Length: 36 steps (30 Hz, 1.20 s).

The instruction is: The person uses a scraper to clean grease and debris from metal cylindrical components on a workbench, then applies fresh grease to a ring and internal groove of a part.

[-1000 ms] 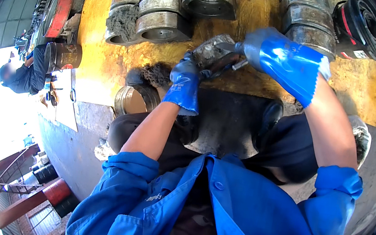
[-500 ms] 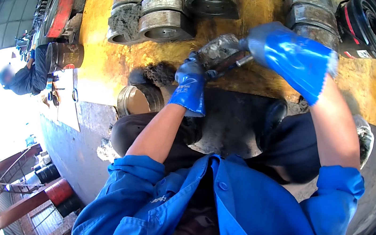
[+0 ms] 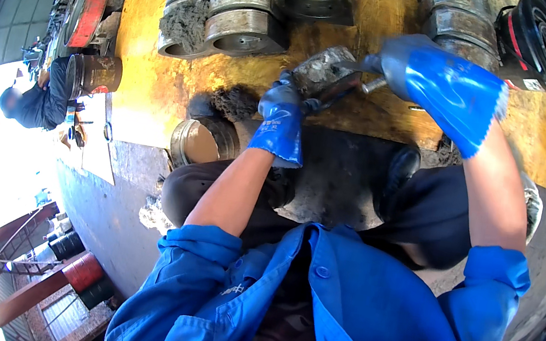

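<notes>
My left hand (image 3: 282, 113), in a blue coated glove with blackened fingers, is closed around the near end of a scuffed grey metal block (image 3: 327, 71). The block is tilted over the yellow work surface. Right of it, my gloved right hand (image 3: 414, 68) is closed, its fingers smeared by motion. A short metal rod end (image 3: 373, 84) sticks out below those fingers, seemingly part of a tool in the grip. A thin dark strip lies between the fingers and the block; whether it touches the block I cannot tell.
Rows of heavy metal rings (image 3: 247, 29) stand beyond my hands, with more rings (image 3: 461, 23) and a black round part (image 3: 537, 47) at right. Dark grime (image 3: 235, 102) and an open can (image 3: 195, 143) are near my left wrist. Another person (image 3: 37, 98) sits far left.
My right hand has shifted right, away from the block, and the rod end moved with it. My left hand and the block have moved slightly right.
</notes>
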Motion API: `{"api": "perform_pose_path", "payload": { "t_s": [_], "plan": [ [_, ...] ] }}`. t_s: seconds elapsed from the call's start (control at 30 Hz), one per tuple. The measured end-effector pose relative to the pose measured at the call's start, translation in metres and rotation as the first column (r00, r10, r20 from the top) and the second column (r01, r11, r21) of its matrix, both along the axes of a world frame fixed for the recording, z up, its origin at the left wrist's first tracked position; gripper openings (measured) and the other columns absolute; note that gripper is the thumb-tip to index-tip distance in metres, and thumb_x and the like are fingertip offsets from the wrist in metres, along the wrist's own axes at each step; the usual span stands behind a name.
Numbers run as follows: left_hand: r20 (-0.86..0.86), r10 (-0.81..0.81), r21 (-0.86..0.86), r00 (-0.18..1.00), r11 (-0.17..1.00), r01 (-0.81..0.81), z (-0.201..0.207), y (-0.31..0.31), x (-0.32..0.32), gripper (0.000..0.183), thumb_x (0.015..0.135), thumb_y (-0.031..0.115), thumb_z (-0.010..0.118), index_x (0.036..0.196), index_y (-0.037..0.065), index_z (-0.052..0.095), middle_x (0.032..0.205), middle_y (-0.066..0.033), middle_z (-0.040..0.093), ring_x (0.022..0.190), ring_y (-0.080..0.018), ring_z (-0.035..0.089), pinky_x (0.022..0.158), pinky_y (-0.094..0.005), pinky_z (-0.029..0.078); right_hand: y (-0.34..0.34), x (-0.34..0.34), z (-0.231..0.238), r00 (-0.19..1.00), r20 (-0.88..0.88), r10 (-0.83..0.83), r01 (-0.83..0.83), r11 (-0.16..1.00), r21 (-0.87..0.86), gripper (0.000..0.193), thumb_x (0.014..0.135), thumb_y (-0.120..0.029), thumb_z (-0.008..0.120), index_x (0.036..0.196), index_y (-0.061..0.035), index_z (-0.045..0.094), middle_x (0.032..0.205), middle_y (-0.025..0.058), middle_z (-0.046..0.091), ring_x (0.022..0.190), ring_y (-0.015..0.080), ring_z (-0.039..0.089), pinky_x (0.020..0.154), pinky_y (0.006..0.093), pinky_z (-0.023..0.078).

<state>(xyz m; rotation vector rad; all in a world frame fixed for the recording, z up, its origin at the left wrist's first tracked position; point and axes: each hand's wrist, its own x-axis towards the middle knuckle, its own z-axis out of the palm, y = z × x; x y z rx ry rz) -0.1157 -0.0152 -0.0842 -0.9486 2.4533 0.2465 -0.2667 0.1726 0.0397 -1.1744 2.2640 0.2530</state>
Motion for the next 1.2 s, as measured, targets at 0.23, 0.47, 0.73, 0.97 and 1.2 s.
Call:
{"api": "perform_pose_path", "payload": {
  "t_s": [0.23,0.47,0.73,0.97,1.2],
  "plan": [
    [0.010,0.018,0.016,1.000,1.000,-0.018,0.005,0.006,0.000,0.098,0.066,0.056,0.081,0.140,0.011,0.033,0.128,-0.0158,0.058,0.113,-0.0334,0.061,0.088,-0.0453,0.052,0.007,0.016,0.029,0.985,-0.108,0.134,-0.135,0.991,0.003,0.048,0.088,-0.005,0.052,0.130,-0.0254,0.059,0.106,0.0128,0.068,0.097,0.0322,0.067,0.084,0.0422,0.055],
    [0.007,-0.003,0.007,1.000,1.000,0.003,-0.001,0.003,0.000,0.100,0.067,0.057,0.080,0.141,0.011,0.030,0.126,-0.0156,0.058,0.110,-0.0339,0.063,0.084,-0.0480,0.054,0.005,-0.002,-0.005,0.997,-0.020,0.074,-0.076,0.989,-0.125,0.046,0.083,-0.003,0.057,0.123,-0.0234,0.064,0.100,0.0125,0.069,0.093,0.0309,0.068,0.080,0.0415,0.056],
    [-0.001,0.032,-0.006,0.999,0.999,-0.032,0.007,0.011,0.000,0.095,0.068,0.055,0.080,0.137,0.007,0.037,0.125,-0.0193,0.060,0.115,-0.0355,0.059,0.095,-0.0438,0.049,-0.002,-0.002,-0.018,0.990,-0.083,0.114,-0.115,0.993,-0.001,0.043,0.083,-0.003,0.057,0.120,-0.0229,0.066,0.095,0.0114,0.070,0.089,0.0309,0.069,0.077,0.0409,0.057],
    [-0.003,0.037,-0.008,0.999,0.999,-0.037,0.006,0.008,0.001,0.096,0.066,0.056,0.081,0.137,0.008,0.038,0.125,-0.0187,0.060,0.115,-0.0347,0.060,0.095,-0.0438,0.049,0.020,-0.007,-0.025,0.994,-0.032,0.103,-0.108,0.945,-0.308,0.039,0.083,-0.005,0.057,0.117,-0.0213,0.067,0.093,0.0122,0.070,0.087,0.0308,0.069,0.075,0.0412,0.057],
    [0.014,0.055,-0.025,0.998,0.998,-0.055,0.011,0.005,0.001,0.095,0.066,0.056,0.081,0.137,0.008,0.038,0.125,-0.0180,0.061,0.114,-0.0343,0.060,0.094,-0.0435,0.049,0.006,0.016,0.038,0.972,-0.134,0.193,-0.215,0.959,-0.183,0.042,0.084,-0.005,0.057,0.120,-0.0235,0.066,0.095,0.0120,0.070,0.090,0.0304,0.068,0.078,0.0415,0.056]
  ]
}}
